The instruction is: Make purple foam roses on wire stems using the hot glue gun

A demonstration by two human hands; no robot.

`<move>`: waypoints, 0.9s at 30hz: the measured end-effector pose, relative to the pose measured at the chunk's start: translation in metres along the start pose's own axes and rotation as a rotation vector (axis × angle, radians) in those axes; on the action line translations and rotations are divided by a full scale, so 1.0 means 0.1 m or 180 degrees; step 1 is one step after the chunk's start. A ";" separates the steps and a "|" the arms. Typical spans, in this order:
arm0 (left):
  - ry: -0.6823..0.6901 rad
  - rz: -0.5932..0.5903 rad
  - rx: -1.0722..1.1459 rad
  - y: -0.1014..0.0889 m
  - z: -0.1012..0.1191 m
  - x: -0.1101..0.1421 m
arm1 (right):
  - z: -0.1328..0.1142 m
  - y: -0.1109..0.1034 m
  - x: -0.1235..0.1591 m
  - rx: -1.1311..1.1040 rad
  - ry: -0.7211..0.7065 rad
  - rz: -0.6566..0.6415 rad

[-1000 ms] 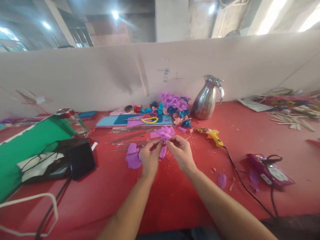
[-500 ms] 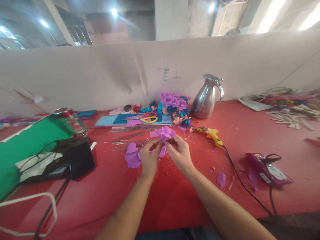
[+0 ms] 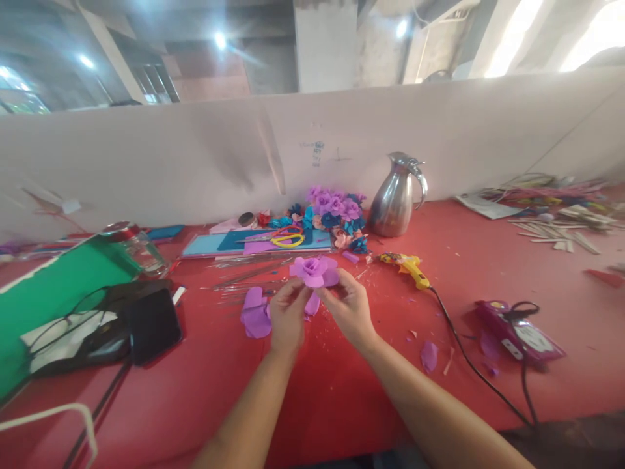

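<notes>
Both hands hold a purple paper flower just above the red table. My left hand pinches it from below on the left, fingers closed. On the right, my right hand grips its base with closed fingers. The bloom faces up and shows a rolled centre. Loose purple petals lie on the table left of my left hand. A yellow glue gun rests to the right of my right hand, its black cord trailing toward me.
A steel jug and a pile of purple and blue paper flowers stand at the back wall. Scissors lie on blue sheets. Green sheet, glasses, black pouch at left. A purple device and sticks at right.
The flower has tipped toward me, so its open face shows now. Both hands stayed around it and shifted slightly. The view moved a little down and left.
</notes>
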State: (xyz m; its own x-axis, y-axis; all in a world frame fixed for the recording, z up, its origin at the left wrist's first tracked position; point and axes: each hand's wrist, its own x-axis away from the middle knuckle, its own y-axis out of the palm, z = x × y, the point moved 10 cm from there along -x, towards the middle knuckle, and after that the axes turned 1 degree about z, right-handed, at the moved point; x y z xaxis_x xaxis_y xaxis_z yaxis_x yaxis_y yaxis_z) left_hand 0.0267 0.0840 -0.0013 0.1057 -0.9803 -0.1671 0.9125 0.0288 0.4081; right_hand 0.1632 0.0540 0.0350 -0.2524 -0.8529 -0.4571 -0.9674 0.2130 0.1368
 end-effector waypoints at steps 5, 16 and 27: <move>-0.0018 -0.0079 0.0102 0.03 0.00 0.00 | -0.16 -0.02 0.01 0.0333 -0.0288 0.0028; -0.0200 -0.0080 0.0037 0.05 -0.04 0.04 | -0.28 -0.01 0.05 0.0615 -0.0456 0.0085; -0.0086 -0.0329 -0.0157 0.12 -0.01 0.07 | -0.23 0.00 0.05 0.0623 -0.0394 0.0053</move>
State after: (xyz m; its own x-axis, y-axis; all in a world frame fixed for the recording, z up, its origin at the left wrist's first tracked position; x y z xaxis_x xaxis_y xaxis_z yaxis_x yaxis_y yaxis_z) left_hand 0.0392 0.0774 0.0016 -0.0001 -0.9834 -0.1817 0.9363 -0.0639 0.3452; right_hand 0.1625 0.0385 0.0527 -0.2572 -0.7860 -0.5622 -0.9453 0.3253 -0.0222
